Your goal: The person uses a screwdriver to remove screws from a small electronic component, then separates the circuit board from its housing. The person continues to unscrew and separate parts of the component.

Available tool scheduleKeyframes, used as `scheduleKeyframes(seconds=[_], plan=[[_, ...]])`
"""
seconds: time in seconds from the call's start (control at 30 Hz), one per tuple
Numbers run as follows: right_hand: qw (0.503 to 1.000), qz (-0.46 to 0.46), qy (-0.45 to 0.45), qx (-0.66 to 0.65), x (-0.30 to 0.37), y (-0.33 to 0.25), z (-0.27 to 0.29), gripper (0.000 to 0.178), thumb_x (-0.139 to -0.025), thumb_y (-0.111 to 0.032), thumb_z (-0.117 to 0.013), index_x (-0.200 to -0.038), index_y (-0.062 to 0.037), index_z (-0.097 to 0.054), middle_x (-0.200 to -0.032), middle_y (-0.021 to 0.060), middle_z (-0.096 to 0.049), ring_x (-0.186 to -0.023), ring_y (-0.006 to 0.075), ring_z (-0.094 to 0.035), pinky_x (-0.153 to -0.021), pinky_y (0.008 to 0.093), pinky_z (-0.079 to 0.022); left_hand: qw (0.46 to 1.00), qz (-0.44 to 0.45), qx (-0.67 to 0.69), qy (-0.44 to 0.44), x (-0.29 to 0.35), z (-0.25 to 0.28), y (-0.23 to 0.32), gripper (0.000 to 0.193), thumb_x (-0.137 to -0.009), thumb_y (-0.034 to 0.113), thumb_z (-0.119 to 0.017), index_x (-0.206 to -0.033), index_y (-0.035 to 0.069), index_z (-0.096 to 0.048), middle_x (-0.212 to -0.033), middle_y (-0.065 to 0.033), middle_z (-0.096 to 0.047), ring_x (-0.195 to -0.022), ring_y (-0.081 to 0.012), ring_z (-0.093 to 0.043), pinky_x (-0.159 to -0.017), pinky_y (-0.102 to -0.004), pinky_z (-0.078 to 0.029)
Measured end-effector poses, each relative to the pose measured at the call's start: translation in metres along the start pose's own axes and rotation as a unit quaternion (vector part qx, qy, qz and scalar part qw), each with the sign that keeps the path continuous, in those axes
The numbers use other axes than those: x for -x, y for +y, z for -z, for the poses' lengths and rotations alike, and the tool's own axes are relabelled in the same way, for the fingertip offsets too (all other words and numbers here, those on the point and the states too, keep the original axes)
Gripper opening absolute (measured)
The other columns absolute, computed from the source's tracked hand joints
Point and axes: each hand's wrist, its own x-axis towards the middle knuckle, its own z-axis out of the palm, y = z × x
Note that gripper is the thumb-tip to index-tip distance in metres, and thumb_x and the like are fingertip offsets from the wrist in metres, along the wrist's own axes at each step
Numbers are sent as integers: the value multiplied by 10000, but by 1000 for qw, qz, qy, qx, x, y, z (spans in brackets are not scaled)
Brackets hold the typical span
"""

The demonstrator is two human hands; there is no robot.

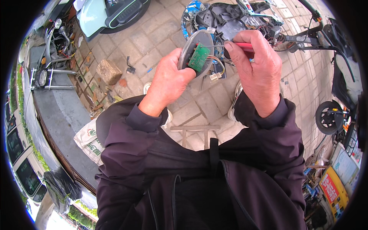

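1. The grey oval housing (196,48) with the green circuit board (199,58) seated in its open face is the piece in hand. It sits upright in the left hand (167,80), just beyond that hand's fingertips and just left of the right hand (257,69).

2. Judging by how things lie, the work looks partway through: the housing is off the stripped scooter (234,17) that lies on the paving beyond both hands, and its board is exposed but still seated in the shell. The loose wires (216,67) with a small white plug (214,76) hang free below the board, between the two hands, joined to nothing that I can see. Whether the board is coming out or going back in cannot be told.

3. The left hand is closed around the housing's lower left edge, palm turned away from the camera, thumb toward the board, wrist bent up from a dark sleeve.

4. The right hand is closed in a narrow pinch on a red-handled tool (243,46), probably a screwdriver. Thumb and forefinger grip the handle, the other fingers are curled under, and the back of the hand faces the camera.

5. The tool's thin metal shaft (212,46) runs leftward from the right fingers to the top of the board, its tip touching or just at the board's upper edge.

6. Both forearms rise from the lower edge and converge on the housing, which is held above the paving.
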Motion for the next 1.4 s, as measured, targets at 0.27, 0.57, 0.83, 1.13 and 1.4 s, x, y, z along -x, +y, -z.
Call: scheduleKeyframes(seconds=[0.27, 0.57, 0.83, 1.13, 1.4], plan=[[998, 43, 15, -44, -4, 3, 0, 302, -886, -10, -800, -1138, -50, -639, -1048, 95, -693, -871, 262, -730, -740, 352, -583, 1000, -1, 16, 2, 0, -2, -2, 371, -844, -2, -652, -1214, -15, -665, -1024, 7, -676, -875, -67, -586, -783, -242, -477], [1000, -4, -22, -3, -1, 0, 4, 303, -917, -16, -781, -1174, -33, -623, -1070, 116, -701, -900, 263, -746, -794, 356, -598, 1000, 5, 23, -10, -1, -2, -3, 380, -846, -14, -644, -1225, -17, -668, -1029, 8, -680, -881, -68, -591, -789, -243, -481], [995, 6, -18, -99, -2, 0, 1, 336, -917, -21, -787, -1207, -42, -619, -1106, 125, -717, -947, 271, -761, -809, 355, -603, 999, 15, 30, -5, -1, -2, -3, 380, -851, -18, -648, -1231, -15, -667, -1032, 7, -682, -882, -70, -595, -793, -248, -482], [997, -36, -20, -63, 0, 2, 3, 315, -924, -18, -770, -1201, -36, -620, -1099, 105, -727, -949, 258, -755, -800, 356, -605, 999, 24, 27, -8, -3, -2, -6, 391, -857, -9, -646, -1247, -14, -668, -1067, 3, -694, -922, -77, -609, -831, -250, -487], [995, -16, -34, -89, -2, 1, 5, 309, -924, -26, -777, -1194, -27, -626, -1087, 100, -730, -957, 257, -750, -818, 360, -602, 999, 26, 22, -11, -2, -1, -5, 400, -858, -6, -648, -1258, -15, -668, -1076, -1, -697, -930, -77, -616, -840, -253, -491]])
